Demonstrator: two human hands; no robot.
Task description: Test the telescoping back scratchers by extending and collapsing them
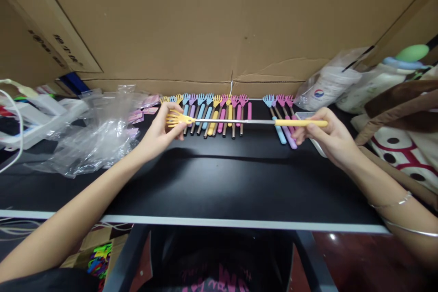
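In the head camera's view, a yellow back scratcher (253, 121) spans the gap between two hands above a black desk (219, 187), the left hand (160, 130) pinching its claw (174, 118), the right hand (330, 139) its handle (290, 122). More scratchers (222, 114) lie just beyond the grips. The metal rod looks light, stiff, possibly slippery; the handle seems the surest hold.

At the frame's centre, the yellow hand-shaped back scratcher (247, 121) has a smooth, plastic-looking head (176, 119) and handle (290, 122) and a shiny, silvery metal rod (219, 121). The flat black tabletop (219, 187) below looks smooth, softly sheened; the brown cardboard panel (191, 23) across the top is matt, and crumpled clear plastic bags (102, 139) at left gleam.
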